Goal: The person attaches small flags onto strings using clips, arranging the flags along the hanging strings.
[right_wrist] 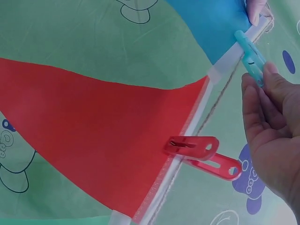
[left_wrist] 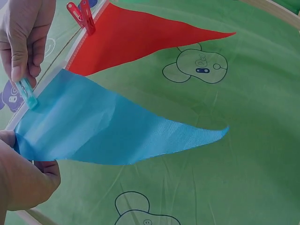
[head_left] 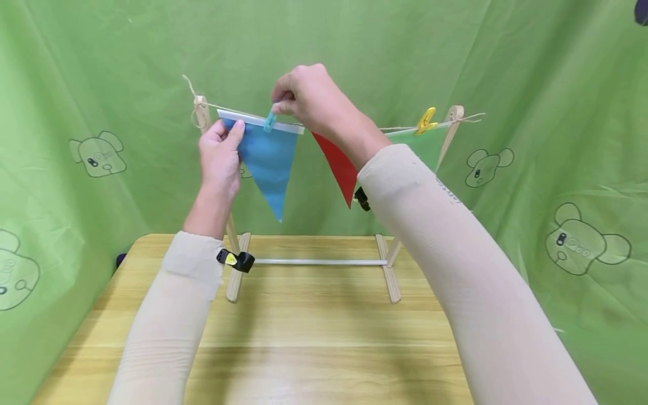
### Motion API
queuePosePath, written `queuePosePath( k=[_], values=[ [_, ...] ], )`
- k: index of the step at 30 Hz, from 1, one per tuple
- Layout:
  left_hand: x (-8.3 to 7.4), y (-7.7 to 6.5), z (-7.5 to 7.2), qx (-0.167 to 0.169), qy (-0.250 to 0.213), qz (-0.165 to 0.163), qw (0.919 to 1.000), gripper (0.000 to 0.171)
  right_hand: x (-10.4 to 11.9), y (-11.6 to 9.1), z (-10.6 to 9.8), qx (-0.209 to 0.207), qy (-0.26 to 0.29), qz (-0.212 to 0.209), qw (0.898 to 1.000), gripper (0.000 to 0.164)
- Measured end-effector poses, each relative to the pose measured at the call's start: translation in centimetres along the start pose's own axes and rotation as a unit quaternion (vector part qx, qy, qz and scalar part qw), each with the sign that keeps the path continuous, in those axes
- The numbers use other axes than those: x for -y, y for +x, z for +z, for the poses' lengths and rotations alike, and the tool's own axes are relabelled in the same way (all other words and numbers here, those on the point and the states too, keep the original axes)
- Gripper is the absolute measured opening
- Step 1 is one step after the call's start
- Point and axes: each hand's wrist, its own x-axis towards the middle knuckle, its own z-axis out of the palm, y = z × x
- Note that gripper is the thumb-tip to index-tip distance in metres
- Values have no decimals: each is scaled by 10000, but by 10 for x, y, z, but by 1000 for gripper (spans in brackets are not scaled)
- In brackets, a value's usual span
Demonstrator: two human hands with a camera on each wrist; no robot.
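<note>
A blue triangular pennant (head_left: 270,160) with a white top band hangs at the string's left part, its tip pointing down. My left hand (head_left: 221,157) pinches the pennant's upper left corner, thumb in front. With thumb and fingers, my right hand (head_left: 316,101) holds a light blue clothespin (head_left: 270,120), whose jaws sit over the white band near its middle. In the right wrist view the clothespin (right_wrist: 251,58) also overlaps the twine (right_wrist: 215,105). Beside it hangs a red pennant (right_wrist: 108,140), held by a red clothespin (right_wrist: 194,147); my right forearm partly covers this pennant in the head view.
A yellow clothespin (head_left: 426,121) holds a green pennant (head_left: 422,145) at the right end of the string. Wooden posts (head_left: 449,140) carry the string, joined low down by a white rod (head_left: 319,262). The stand rests on a wooden table (head_left: 314,326) before a green curtain (head_left: 324,34).
</note>
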Motion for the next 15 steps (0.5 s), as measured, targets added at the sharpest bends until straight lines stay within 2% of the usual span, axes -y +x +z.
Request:
queuePosePath(
  k=[6,15],
  values=[
    [0,-1,-1,-93,-37,-25,9999,11,0,1,1,125,-6,-148,9998,28],
    [-1,0,-2,-111,27,80,9999,15,3,2,1,385,-31,-38,9992,35]
  ],
)
